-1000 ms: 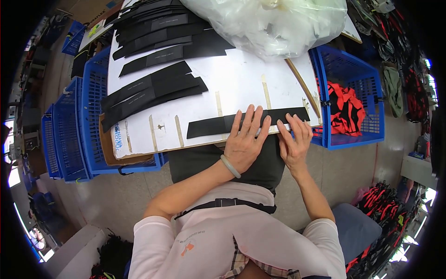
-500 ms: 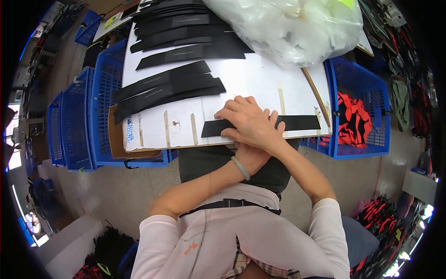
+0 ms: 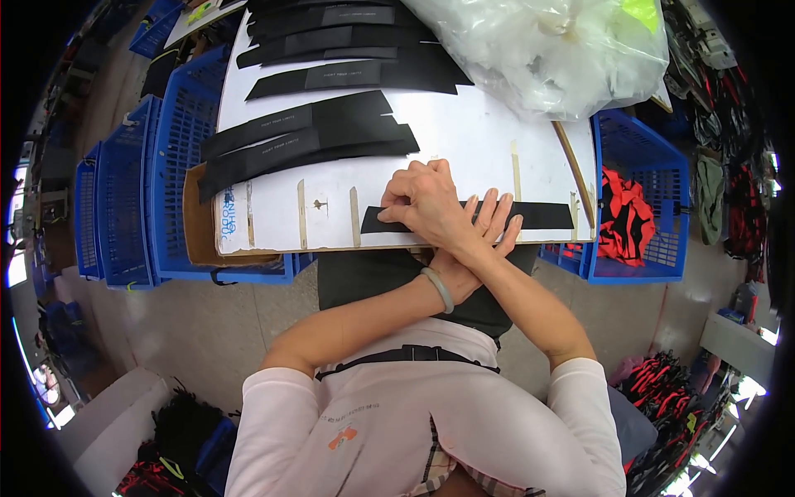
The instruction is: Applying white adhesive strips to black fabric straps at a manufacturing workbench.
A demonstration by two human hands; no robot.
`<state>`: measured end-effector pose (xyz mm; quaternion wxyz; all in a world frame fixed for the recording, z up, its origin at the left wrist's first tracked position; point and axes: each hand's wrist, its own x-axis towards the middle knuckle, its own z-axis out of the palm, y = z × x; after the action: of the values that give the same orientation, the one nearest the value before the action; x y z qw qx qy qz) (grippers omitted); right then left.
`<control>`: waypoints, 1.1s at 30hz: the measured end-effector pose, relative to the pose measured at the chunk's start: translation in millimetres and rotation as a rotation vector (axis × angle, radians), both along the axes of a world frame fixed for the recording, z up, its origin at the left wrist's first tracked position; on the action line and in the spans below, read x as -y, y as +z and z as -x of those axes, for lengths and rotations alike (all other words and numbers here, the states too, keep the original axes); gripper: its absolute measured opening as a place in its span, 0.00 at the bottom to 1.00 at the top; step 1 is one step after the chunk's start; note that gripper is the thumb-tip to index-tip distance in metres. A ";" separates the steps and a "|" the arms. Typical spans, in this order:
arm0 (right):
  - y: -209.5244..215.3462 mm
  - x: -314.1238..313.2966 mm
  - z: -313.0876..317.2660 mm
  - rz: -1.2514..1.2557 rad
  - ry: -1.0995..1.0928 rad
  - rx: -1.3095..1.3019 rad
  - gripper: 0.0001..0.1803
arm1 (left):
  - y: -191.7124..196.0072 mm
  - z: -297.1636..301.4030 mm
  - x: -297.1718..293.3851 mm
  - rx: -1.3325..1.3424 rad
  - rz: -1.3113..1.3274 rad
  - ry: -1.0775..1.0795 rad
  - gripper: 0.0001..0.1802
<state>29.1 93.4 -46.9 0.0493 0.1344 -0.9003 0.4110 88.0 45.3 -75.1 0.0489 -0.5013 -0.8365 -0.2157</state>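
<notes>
A black fabric strip (image 3: pixel 540 215) lies flat along the near edge of the white tabletop (image 3: pixel 323 199). My forearms are crossed, the right over the left. My right hand (image 3: pixel 426 199) is at the strip's left end, its fingers bent and drawn together on the strip; the exact grip is partly hidden. My left hand (image 3: pixel 489 228), below a wrist band (image 3: pixel 439 290), reaches under the right wrist. Its fingers are stretched out and apart over the middle of the strip. The right forearm hides part of this hand.
More black strips with a panel (image 3: pixel 348 76) lie in overlapping rows at the far left. A clear plastic bag (image 3: pixel 546 58) sits at the back right. Blue crates (image 3: pixel 186 157) flank the table's left; another blue crate (image 3: pixel 639 269) on the right holds red and black pieces (image 3: pixel 621 219).
My right hand's fingers have gone from spread flat to bent at the strip's left end. More of my left hand's stretched fingers shows to the right. The view has shifted slightly.
</notes>
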 end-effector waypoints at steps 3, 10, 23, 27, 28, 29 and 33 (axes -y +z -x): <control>-1.9 2.5 0.6 0.000 -0.001 0.026 0.09 | -0.6 0.2 1.6 -0.029 -0.003 0.012 0.30; -9.5 -2.7 -3.0 -0.057 -0.047 -0.050 0.10 | -1.2 -2.7 -5.1 -0.027 0.030 -0.033 0.32; 5.4 -6.8 2.5 0.748 -0.082 0.273 0.09 | 4.6 3.9 5.9 -0.017 0.012 -0.012 0.29; 49.2 -70.9 -27.2 0.821 -0.389 0.295 0.06 | 8.9 4.7 5.7 0.061 -0.289 -0.094 0.23; 51.5 -79.7 -31.2 0.944 -0.441 0.223 0.05 | 17.6 7.8 7.7 0.056 -0.261 -0.074 0.23; 57.3 -89.7 -35.6 0.911 -0.495 0.164 0.04 | 31.1 9.4 10.7 0.045 -0.245 -0.071 0.24; 49.6 -117.8 -39.8 1.034 -0.492 0.119 0.06 | 78.6 34.2 55.3 0.018 -0.240 0.043 0.26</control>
<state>68.9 211.1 2.7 0.1521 -0.1438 -0.5882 0.7812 53.8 -9.9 3.5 0.1057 -0.4719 -0.8156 -0.3176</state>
